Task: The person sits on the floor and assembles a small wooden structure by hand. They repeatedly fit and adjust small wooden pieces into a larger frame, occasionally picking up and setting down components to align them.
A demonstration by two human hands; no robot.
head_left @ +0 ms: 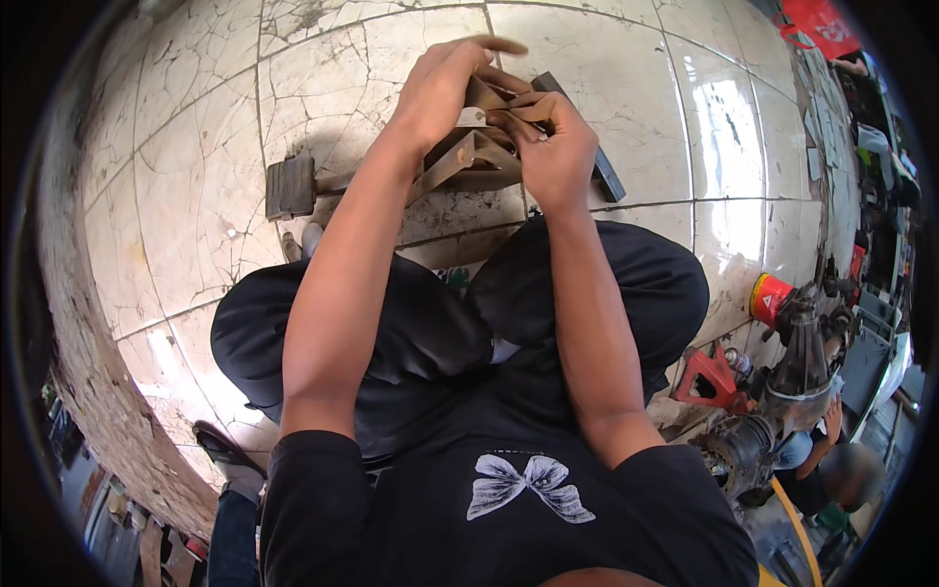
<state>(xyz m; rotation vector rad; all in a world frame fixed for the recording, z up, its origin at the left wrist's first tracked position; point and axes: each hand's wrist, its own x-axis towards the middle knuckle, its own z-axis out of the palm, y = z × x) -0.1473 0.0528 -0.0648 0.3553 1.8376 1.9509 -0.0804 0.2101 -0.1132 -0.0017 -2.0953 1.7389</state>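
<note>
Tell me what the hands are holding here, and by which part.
Both the left hand and the right hand grip a brown angular metal bracket at its upper end; its lower part rests on the tiled floor.

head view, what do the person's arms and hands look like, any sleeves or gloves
Both forearms are bare. The left hand and right hand wear no gloves, and no rings, watch or bands show. Short black sleeves end above the elbows; they belong to a black t-shirt with a pale butterfly print on the chest.

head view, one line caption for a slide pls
Seated person's left hand and right hand grip brown cardboard pieces above tiled floor.
</note>
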